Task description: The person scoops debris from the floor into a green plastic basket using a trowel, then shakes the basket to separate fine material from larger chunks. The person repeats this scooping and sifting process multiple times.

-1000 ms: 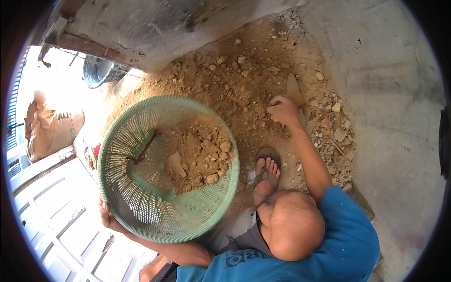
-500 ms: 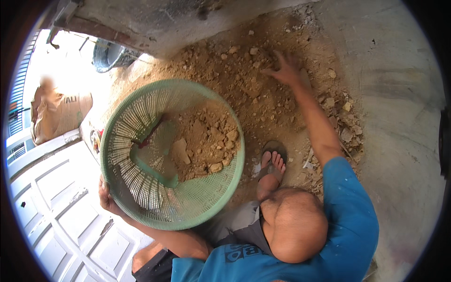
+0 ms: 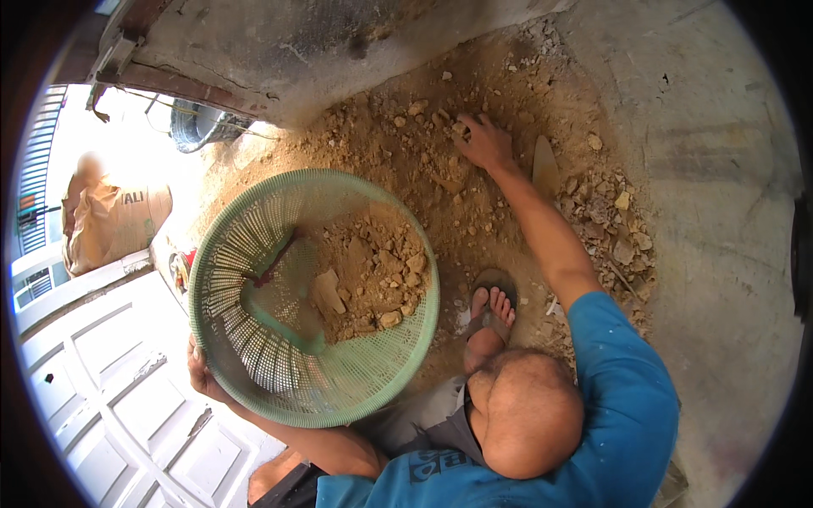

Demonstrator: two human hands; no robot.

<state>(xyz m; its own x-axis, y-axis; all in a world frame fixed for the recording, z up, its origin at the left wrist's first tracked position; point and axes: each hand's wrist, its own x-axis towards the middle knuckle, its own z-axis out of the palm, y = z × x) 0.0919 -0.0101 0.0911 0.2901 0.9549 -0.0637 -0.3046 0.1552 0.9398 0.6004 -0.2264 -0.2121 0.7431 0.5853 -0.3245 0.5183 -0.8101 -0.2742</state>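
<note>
A round green plastic mesh basket [image 3: 415, 356] sits tilted in front of me, with brown soil, clods and a flat chip [image 3: 329, 290] inside it. My left hand [image 3: 203, 372] grips the basket's outer left side; some of its fingers are hidden behind the mesh. Beyond the basket, my right hand [image 3: 485, 142] is down on the loose soil [image 3: 500, 207], fingers curled round a lump of dirt [image 3: 461, 129]. Just right of that wrist, a flat pointed piece, perhaps a blade [image 3: 546, 167], lies in the soil.
Broken rubble [image 3: 622, 233] lies along the concrete wall [image 3: 720, 254] on the right. A dark bucket [image 3: 199, 123] and a brown paper sack [image 3: 127, 212] stand at the far left. White panelled door [image 3: 127, 364] is at the left, my sandalled foot [image 3: 491, 305] beside the basket.
My right hand has moved left and its spread fingers have curled down round a lump, uncovering the flat pointed piece. The left hand keeps its hold on the basket.
</note>
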